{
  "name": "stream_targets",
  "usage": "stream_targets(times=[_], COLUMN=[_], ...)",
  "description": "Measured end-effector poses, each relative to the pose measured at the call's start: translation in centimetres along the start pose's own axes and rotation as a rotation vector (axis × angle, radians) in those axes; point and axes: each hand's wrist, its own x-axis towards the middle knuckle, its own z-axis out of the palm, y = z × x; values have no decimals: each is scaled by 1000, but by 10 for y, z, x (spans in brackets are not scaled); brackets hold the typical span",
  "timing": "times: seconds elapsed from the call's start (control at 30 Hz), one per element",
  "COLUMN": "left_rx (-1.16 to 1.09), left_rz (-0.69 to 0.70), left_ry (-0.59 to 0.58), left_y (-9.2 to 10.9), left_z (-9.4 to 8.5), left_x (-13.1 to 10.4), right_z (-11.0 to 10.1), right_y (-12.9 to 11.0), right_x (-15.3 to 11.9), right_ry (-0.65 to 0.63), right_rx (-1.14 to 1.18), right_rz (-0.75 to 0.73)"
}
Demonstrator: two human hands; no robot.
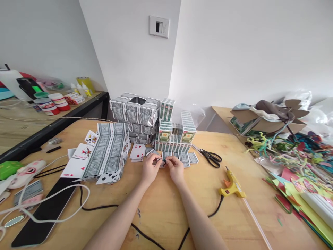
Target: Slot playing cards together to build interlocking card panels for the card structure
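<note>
My left hand (151, 170) and my right hand (176, 169) meet over the table, fingertips pinched on a small dark piece (164, 160) that is too little to name. Patterned playing cards (184, 158) lie face down just beyond my fingers, partly hidden by them. Behind these stands a stack of green card boxes (173, 146). To the left, a loose card, the red hearts card (137, 152), lies face up. A long folded structure of playing cards (105, 151) stands beside it, and a block built of cards (135, 113) rises behind.
Black-handled scissors (211, 158) and a yellow glue gun (232, 187) with a clear glue stick lie right. A black cable (148, 238) crosses the table below my arms. Coloured paper and yarn (299, 187) crowd the right edge. A dark flat slab (44, 215) and white cord lie left.
</note>
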Motion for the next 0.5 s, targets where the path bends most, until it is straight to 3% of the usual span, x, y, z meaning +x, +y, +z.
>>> stream_targets(times=[0.27,0.5], left_rx=[-118,-152], left_rz=[-186,-253], left_ry=[-16,85], left_y=[-5,-4], left_z=[-1,0], left_x=[2,4], right_z=[-1,0], right_y=[1,4], right_x=[1,1], right_ry=[15,1], right_rx=[-38,-167], right_rz=[16,9])
